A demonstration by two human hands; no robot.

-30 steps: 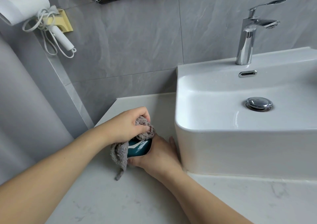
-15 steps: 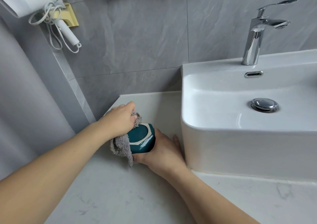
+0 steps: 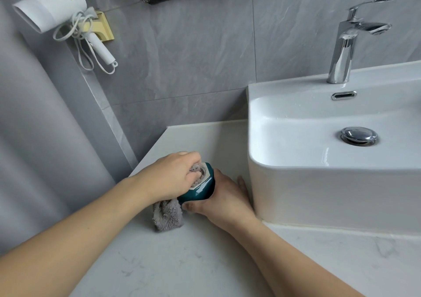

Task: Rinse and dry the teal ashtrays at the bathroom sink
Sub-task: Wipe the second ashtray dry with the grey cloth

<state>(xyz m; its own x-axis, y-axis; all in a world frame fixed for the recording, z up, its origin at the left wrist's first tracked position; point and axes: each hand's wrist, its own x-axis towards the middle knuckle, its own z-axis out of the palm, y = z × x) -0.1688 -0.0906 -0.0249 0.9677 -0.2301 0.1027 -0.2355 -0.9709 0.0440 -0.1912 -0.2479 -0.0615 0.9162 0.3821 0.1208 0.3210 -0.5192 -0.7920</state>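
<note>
the right hand [image 3: 224, 197] is cupping a teal ashtray [image 3: 201, 188] tilted on its side just above the white marble bench [image 3: 182, 262], close beside the white basin [image 3: 319, 182] — its grip is curling round the glossy body. the left hand [image 3: 173, 176] is pinching a grey fluffy cloth [image 3: 168, 216] and pressing it into the ashtray's hollow — the cloth's loose end is hanging down to the bench.

A single glossy teal ashtray [image 3: 200, 190] with a pale rim is tipped on its side just above the white marble table [image 3: 182, 262], its opening turned up and to the left, close beside the white sink [image 3: 319, 194]. A fluffy grey cloth [image 3: 168, 216] is pushed into the opening, and its loose end is draped down onto the table below.
</note>
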